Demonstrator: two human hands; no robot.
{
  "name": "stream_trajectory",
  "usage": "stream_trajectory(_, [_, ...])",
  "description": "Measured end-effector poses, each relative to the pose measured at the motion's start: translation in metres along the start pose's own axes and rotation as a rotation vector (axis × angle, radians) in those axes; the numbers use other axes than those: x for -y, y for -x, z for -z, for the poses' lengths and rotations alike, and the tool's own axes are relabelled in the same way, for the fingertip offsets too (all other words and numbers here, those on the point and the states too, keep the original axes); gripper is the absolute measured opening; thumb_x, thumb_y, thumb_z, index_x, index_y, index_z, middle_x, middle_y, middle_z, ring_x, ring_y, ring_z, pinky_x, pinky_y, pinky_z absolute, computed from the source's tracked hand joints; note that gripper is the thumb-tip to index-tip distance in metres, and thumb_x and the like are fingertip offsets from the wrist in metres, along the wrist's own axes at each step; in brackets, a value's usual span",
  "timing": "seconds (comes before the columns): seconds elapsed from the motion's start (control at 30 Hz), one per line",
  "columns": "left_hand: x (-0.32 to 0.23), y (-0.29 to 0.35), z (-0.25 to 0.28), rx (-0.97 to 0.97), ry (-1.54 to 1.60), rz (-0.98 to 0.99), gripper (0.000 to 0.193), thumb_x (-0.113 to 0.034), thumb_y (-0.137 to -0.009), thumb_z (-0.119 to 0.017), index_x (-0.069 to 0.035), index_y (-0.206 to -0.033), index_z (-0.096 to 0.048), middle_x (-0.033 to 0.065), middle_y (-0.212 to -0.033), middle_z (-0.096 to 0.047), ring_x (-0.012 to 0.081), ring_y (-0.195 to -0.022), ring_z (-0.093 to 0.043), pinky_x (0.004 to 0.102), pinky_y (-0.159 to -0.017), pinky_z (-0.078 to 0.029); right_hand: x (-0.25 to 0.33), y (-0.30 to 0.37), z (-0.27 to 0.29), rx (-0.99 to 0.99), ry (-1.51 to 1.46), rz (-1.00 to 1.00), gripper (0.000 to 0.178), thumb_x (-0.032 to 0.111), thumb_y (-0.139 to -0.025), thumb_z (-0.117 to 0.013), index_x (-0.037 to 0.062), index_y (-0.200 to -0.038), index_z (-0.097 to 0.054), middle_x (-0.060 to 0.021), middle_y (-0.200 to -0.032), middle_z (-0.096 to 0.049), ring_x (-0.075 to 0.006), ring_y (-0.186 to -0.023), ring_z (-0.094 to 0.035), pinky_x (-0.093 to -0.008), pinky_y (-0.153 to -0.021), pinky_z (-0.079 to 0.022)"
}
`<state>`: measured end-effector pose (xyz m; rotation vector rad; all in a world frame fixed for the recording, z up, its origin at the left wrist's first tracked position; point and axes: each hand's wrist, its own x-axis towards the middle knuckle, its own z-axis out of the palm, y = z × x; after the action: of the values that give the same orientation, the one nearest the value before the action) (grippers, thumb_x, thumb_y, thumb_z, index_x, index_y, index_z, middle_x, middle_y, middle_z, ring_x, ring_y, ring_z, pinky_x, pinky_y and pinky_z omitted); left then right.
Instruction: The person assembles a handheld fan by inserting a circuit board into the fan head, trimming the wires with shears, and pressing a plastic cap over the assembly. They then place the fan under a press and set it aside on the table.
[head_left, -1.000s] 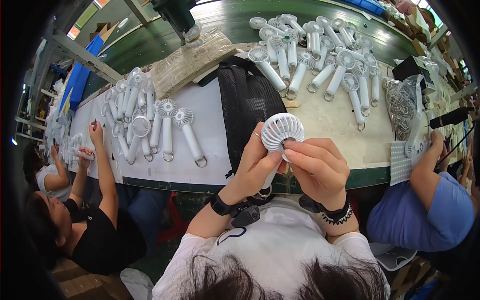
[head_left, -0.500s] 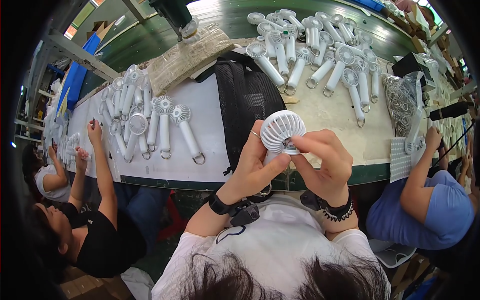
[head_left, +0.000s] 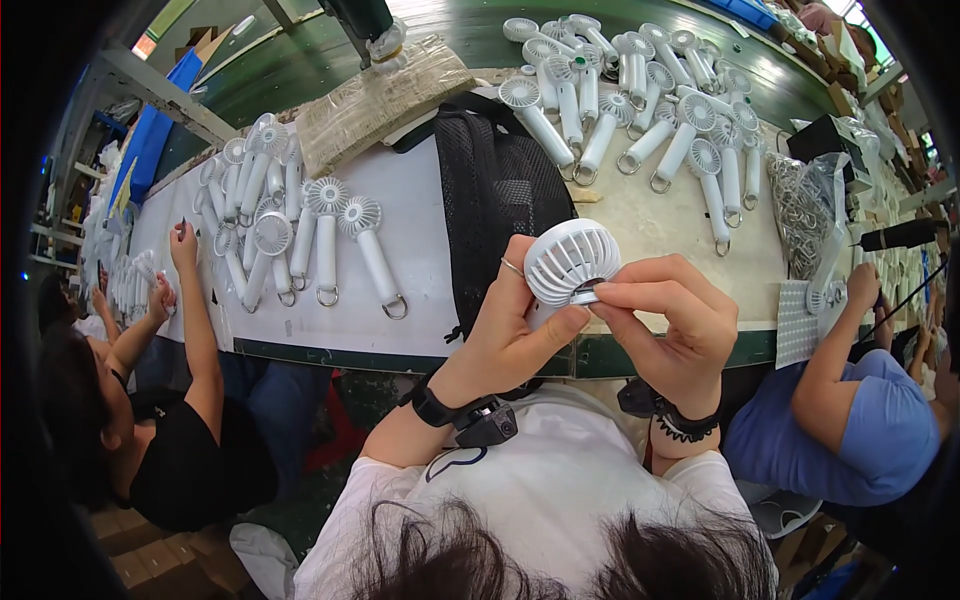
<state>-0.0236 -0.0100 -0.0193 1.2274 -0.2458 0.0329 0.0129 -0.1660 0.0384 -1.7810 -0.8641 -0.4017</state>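
Over the near edge of the table, my left hand [head_left: 515, 325] is wrapped round a white handheld fan [head_left: 572, 255]. Its slatted round head faces up, while the handle is mostly hidden by the palm. At the lower right of the head, my right hand [head_left: 672, 318] has thumb and forefinger pinched together. The fingertips touch a small pale round part [head_left: 584, 297] there; whether it is loose or belongs to the fan I cannot tell.
White fans with metal rings lie left [head_left: 327, 240] and right [head_left: 600, 130]. A black mesh bag [head_left: 500, 200] lies between, with a wrapped board [head_left: 385, 105] behind it. A bag of metal rings [head_left: 800, 210] sits far right. Co-workers sit left [head_left: 190, 450] and right [head_left: 850, 420].
The fan has tilted slightly and shifted a little to the right. My right hand has moved right, its forefinger drawing back from the fan's middle to pinch with the thumb.
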Motion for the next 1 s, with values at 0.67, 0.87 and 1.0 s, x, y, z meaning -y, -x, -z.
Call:
stream_trajectory(0.67, [-0.011, -0.002, -0.005, -0.056, -0.133, -0.027, 0.037, -0.015, -0.083, -0.062, -0.001, -0.107, -0.037, 0.008, -0.088, -0.056, 0.0111, -0.079, -0.055, 0.0254, -0.069, -0.044, 0.0, -0.005, 0.0, -0.003, -0.074, -0.086, 0.017, -0.009, -0.064, -0.068, 0.0005, -0.077, -0.065, -0.009, -0.077, -0.062, -0.0127, -0.063, -0.059, -0.0219, -0.056, -0.047])
stream_trajectory(0.87, [-0.008, -0.003, -0.005, -0.033, -0.168, -0.09, 0.036, -0.015, -0.084, -0.061, 0.0, -0.108, -0.037, 0.0081, -0.093, -0.054, 0.0094, -0.084, -0.052, 0.0248, -0.072, -0.043, 0.005, -0.008, 0.003, 0.021, -0.029, -0.099, 0.016, -0.01, -0.064, -0.068, -0.0002, -0.078, -0.064, -0.0091, -0.076, -0.062, -0.0129, -0.063, -0.059, -0.0218, -0.055, -0.047])
stream_trajectory(1.0, [-0.011, -0.001, -0.006, -0.041, -0.14, -0.041, 0.036, -0.016, -0.084, -0.06, -0.001, -0.107, -0.037, 0.008, -0.092, -0.055, 0.0092, -0.083, -0.053, 0.0243, -0.071, -0.043, 0.008, -0.012, 0.004, 0.041, 0.004, -0.097, 0.016, -0.009, -0.065, -0.067, -0.0003, -0.077, -0.065, -0.0089, -0.076, -0.061, -0.013, -0.063, -0.059, -0.0218, -0.055, -0.047])
